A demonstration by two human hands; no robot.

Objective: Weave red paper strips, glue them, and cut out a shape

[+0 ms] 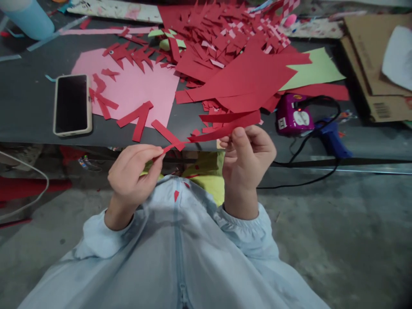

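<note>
Here's the desk (32,107), dark and wide, with a big red sheet (244,81) across its middle and a pink sheet (154,90) to the left. Off to the right, brown cardboard (367,43). Now the hands, both over the near edge: the left hand (137,169) has its grip pinched on a narrow red strip (169,147), and the right hand (249,156) grasps a longer red piece (222,127) between thumb and fingers, its thin tip pointing left. Do those two tips touch? Can't tell from here. The long piece looks thin, so a hard squeeze or tug could crease or tear it. The phone (71,105) lies by the pink sheet, well clear of the fingers. Over right, a purple box (294,116) shows a tiny red light beside the blue glue gun (333,139); if that's hot, a stray elbow could mean a burn, and the black cord (296,185) dangling off the edge could snag a sleeve and drag it down. Smallest of all, a red scrap (176,196) on the jacket, easily brushed to the floor.
</note>
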